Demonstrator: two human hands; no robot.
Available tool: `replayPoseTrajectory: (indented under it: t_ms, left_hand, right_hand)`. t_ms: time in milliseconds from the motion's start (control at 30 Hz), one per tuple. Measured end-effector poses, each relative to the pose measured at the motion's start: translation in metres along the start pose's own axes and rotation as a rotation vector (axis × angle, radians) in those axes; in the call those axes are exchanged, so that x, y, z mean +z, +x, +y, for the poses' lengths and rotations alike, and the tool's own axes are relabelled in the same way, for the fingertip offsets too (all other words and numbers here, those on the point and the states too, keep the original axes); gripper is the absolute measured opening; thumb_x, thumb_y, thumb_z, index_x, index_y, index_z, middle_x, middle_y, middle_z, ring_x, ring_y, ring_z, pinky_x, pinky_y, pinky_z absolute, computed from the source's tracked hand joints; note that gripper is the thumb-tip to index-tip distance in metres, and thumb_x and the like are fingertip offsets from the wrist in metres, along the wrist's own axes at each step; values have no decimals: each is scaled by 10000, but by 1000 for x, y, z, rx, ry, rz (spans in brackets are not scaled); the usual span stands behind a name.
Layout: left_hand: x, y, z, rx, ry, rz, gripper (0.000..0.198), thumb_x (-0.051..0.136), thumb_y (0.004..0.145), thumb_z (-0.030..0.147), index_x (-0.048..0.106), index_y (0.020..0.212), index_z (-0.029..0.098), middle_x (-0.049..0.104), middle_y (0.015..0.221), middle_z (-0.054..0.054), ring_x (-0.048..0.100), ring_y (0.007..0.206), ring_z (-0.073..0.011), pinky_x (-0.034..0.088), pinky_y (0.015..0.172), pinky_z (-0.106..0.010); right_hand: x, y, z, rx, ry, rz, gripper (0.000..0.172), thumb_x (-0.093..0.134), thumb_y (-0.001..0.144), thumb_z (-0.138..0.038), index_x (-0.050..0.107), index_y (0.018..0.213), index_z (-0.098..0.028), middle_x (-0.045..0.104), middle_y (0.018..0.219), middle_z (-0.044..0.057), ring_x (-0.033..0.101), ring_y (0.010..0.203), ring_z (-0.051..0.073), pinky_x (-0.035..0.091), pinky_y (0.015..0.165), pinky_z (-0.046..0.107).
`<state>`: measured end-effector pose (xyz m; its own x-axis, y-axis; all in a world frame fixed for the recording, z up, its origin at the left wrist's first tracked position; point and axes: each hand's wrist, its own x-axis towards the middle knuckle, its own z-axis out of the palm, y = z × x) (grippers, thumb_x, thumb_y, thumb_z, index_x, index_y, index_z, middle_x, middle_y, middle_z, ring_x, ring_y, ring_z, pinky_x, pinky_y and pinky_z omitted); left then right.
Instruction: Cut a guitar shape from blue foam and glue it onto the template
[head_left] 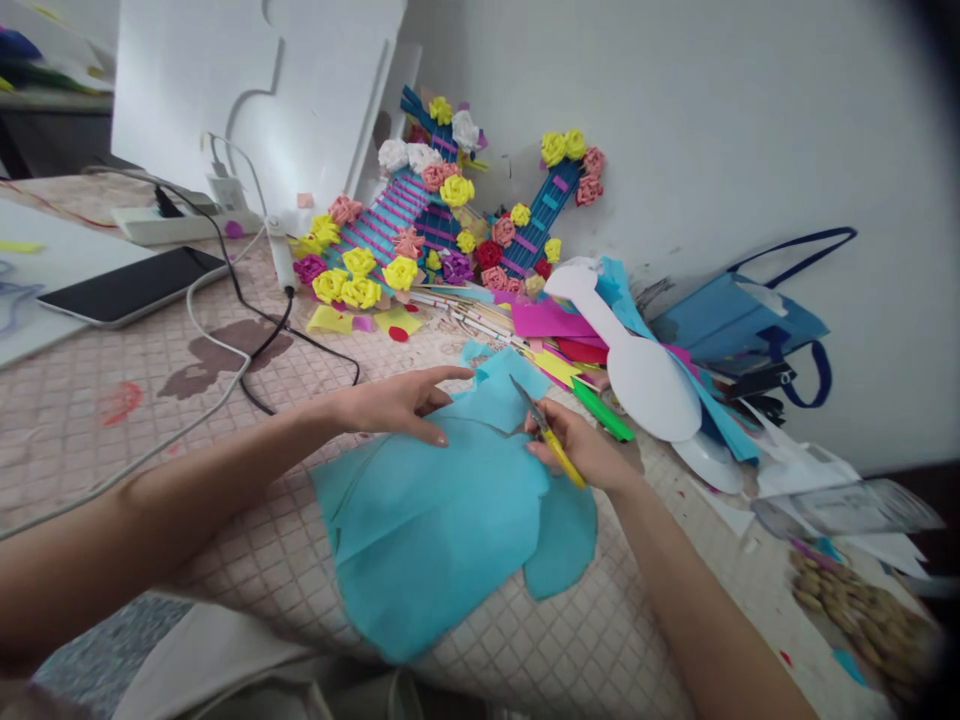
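Note:
A large turquoise sheet of paper or thin felt (442, 530) lies on the table before me, with a dark line curving across its upper part. My left hand (394, 405) rests at its upper left edge, fingers stretched and thumb apart, touching the sheet. In my right hand (577, 445) is a pair of scissors (551, 440) with yellow handles. The blades point up and left over the sheet's upper right part. A separate-looking rounded turquoise piece (566, 540) shows beneath the right side, partly covered.
Behind stand blue woven crafts with paper flowers (405, 220). White figure-eight cutouts (652, 385), a green marker (604, 410) and a blue bag (742, 315) lie to the right. On the left are a tablet (135, 285), a power strip (172, 225) and loose cables. Peanuts (855, 610) lie lower right.

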<state>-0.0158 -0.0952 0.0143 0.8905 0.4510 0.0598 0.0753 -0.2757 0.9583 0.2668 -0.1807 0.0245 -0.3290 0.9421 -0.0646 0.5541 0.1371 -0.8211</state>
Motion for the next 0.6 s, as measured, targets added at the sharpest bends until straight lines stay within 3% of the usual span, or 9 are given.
replayPoseTrajectory:
  t_ms: [67, 167, 267, 467, 600]
  left_hand:
    - [-5, -2, -2, -86, -17, -66, 834, 753, 730, 304, 302, 1421, 179, 667, 754, 7, 622, 624, -140, 392, 490, -185]
    - [-10, -4, -7, -171, -26, -109, 499, 764, 703, 323, 566, 1133, 166, 699, 770, -10, 635, 648, -138, 416, 523, -186]
    - [-15, -3, -8, -170, -27, -83, 251, 739, 721, 342, 641, 853, 152, 708, 758, -15, 631, 665, -131, 446, 577, -202]
    - [-28, -2, -6, -176, 56, 66, 220, 686, 752, 363, 654, 777, 147, 666, 683, -1, 584, 606, -114, 434, 559, -205]
    - [-37, -2, -9, -170, 149, 97, 222, 674, 740, 356, 651, 787, 140, 644, 680, -2, 568, 611, -116, 429, 561, -205]
  right_hand:
    - [-6, -5, 2, 28, -14, 27, 244, 659, 772, -292, 458, 883, -212, 494, 864, -8, 497, 759, 145, 412, 682, 275]
    - [-12, -12, 7, 96, 12, 22, 261, 669, 773, -317, 466, 903, -217, 512, 855, -11, 495, 716, 139, 416, 634, 264]
    - [-12, -16, 8, 137, 23, -2, 241, 672, 771, -300, 478, 886, -214, 529, 849, -14, 490, 690, 131, 407, 612, 258]
    - [0, -19, -8, 197, 64, -50, 265, 704, 754, -336, 505, 853, -192, 450, 703, -55, 427, 601, 99, 356, 543, 227]
    - [11, -21, -19, 244, 179, -105, 320, 733, 742, -383, 493, 833, -192, 428, 666, -70, 388, 532, 72, 329, 475, 206]
